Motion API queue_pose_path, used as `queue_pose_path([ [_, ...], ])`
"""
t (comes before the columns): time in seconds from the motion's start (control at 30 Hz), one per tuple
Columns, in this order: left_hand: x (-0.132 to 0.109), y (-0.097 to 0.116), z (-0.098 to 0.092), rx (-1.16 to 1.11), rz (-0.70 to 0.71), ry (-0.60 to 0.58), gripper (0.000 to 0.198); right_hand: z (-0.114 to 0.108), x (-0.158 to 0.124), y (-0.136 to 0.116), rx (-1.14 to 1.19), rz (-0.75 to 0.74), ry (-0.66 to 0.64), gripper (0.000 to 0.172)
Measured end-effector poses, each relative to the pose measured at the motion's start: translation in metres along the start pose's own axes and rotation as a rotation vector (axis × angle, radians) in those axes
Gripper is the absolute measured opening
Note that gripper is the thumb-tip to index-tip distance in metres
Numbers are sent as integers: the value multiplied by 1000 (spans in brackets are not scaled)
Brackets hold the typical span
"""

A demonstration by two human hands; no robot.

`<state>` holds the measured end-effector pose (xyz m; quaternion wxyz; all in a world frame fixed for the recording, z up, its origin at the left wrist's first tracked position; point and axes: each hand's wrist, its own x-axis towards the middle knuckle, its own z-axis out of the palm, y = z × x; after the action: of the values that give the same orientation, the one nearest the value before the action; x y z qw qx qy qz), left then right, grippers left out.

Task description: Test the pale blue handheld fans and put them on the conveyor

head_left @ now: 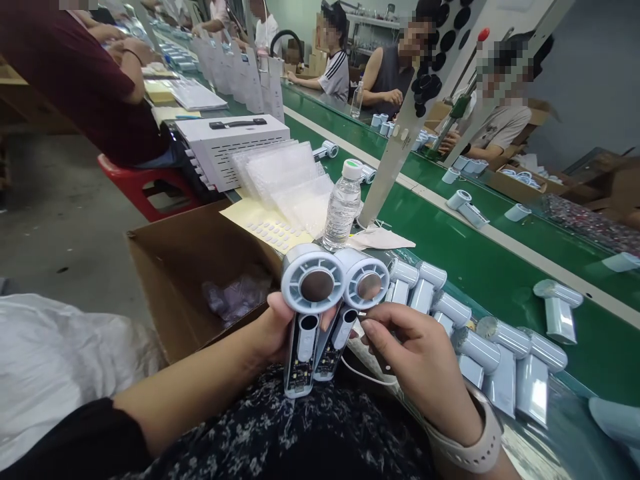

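Grey workshop floor [75, 227] shows at the left, with a white sack [65, 360] below and a red stool [150, 187] under a co-worker in a dark red top [90, 87]. Next comes a cardboard box [170, 267] with crumpled clear plastic [237, 297] inside; behind it, a white case [215, 143], bubble-wrap pouches [285, 180] and a yellow sticker sheet [265, 227] bearing many pale ovals.

Over the lap, the left hand [274, 327] curls closed around the left fan unit [301, 347], and a finger showing in the gap suggests that it steadies the right fan unit [344, 330] too. Both stand nearly upright, heads side by side, just in front of a water bottle [343, 207]. Their round grilles and button strips are in place, but the circuit boards lie bare beneath, so these two look part-built, their handle fronts not yet covered.

Just beside the right fan unit, the right hand [415, 340] has its thumb and forefinger nearly together; whether they pinch something small, I cannot tell.

Farther right, more fan units [477, 350] lie in rows, shiny casings showing; their fronts are hidden, so their stage is unclear. Others sit scattered on the green conveyor belt [425, 230].
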<state>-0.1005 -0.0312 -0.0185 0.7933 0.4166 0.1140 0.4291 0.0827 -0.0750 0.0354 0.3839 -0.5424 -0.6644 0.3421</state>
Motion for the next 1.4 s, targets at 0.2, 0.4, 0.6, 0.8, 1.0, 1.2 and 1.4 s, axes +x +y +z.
queue_pose_path([
  [0.2, -3, -1, -1, -154, -122, -4, 71, 4, 0, 6, 191, 110, -43, 20],
  [0.4, -2, -3, -1, -225, -170, 16, 70, 4, 0, 7, 237, 133, -53, 20],
  [0.6, 0, -10, 0, -288, -139, 8, 69, 6, -3, 10, 225, 127, -31, 17],
  [0.8, 2, -11, 2, -257, -115, 20, 69, 9, -3, 10, 76, 12, 20, 18],
  [1.0, 1, -6, -8, -173, -66, 94, 67, 6, 8, 7, -78, -87, -23, 17],
  [1.2, -9, 16, -26, -16, 66, 217, 64, 1, 78, 41, -174, 38, 144, 24],
  [1.4, -18, 21, -26, 11, 140, 281, 62, 28, 91, 26, -255, -109, 196, 21],
])
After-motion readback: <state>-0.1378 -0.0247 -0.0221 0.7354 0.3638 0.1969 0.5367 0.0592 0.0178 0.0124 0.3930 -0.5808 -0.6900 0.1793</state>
